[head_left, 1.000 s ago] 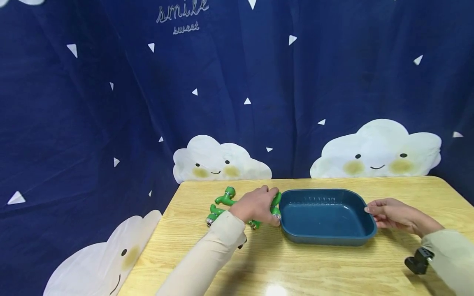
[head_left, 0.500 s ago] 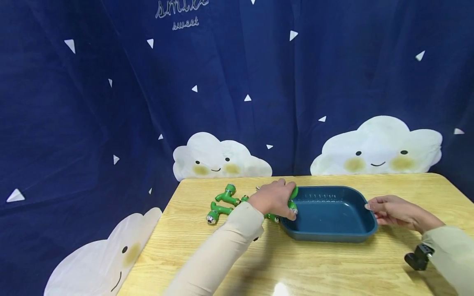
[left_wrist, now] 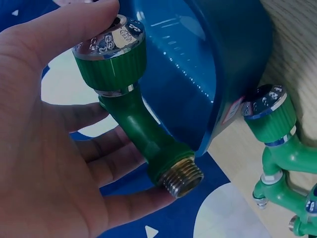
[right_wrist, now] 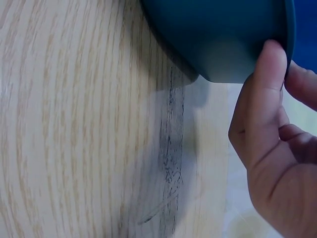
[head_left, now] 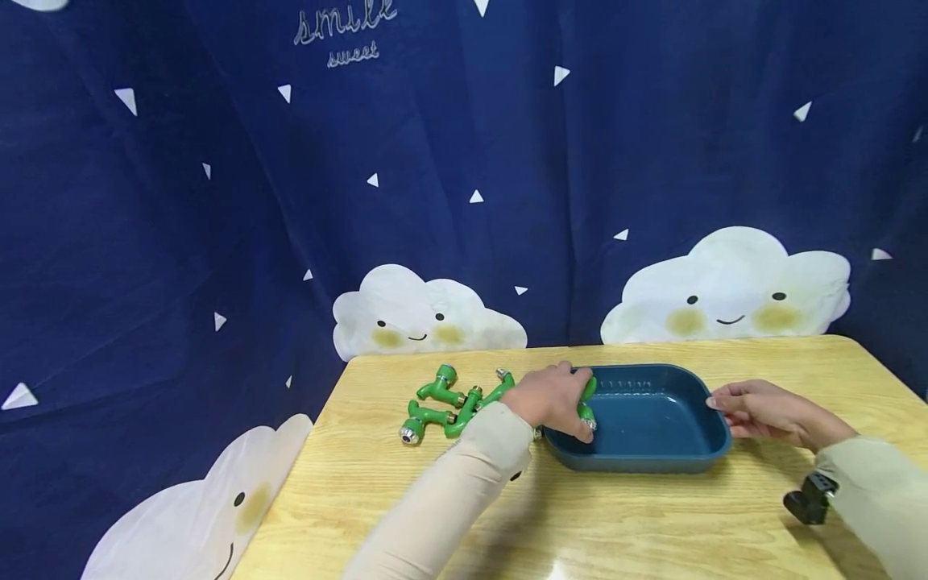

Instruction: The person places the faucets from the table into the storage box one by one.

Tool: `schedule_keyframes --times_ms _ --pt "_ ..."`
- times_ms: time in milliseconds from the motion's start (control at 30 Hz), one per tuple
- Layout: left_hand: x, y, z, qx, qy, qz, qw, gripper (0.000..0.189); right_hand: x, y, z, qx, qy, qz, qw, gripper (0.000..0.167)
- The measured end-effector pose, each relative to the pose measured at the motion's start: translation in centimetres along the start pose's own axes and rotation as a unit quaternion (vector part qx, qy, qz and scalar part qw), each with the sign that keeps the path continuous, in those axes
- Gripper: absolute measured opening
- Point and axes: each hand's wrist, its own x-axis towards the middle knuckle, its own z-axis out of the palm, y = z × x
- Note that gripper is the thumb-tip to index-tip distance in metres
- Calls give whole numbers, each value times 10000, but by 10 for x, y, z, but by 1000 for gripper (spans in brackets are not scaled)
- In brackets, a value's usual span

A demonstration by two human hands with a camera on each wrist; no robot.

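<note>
My left hand (head_left: 548, 400) grips a green faucet (left_wrist: 136, 116) with a chrome-capped knob and a brass threaded end. The thumb lies on the knob cap, and the fingers curl behind the body. In the head view this hand is over the left end of a dark blue rectangular tray (head_left: 638, 463), hiding much of the faucet. At the tray's right end my right hand (head_left: 768, 413) pinches the rim between thumb and fingers. Several more green faucets (head_left: 429, 419) lie on the table left of the tray, partly behind the left forearm.
The light wooden table (head_left: 594, 524) reaches back to a dark blue curtain (head_left: 449, 121) with white clouds and triangles. A small black device (head_left: 810, 498) sits under the right wrist. Beside the tray, another faucet (left_wrist: 277, 119) lies close to its wall.
My left hand has carried the faucet rightward, from beside the tray to over its left end. More of the faucets on the table now show. The right hand keeps its pinch on the rim.
</note>
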Motion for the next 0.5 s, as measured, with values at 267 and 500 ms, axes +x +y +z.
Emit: schedule_keyframes --times_ms 267,500 --pt "4 2 6 -110 67 22 9999 88 0 0 -2 -3 -16 3 10000 16" --pt "8 6 15 -27 37 45 10000 88 3 -1 1 -10 -33 87 10000 17"
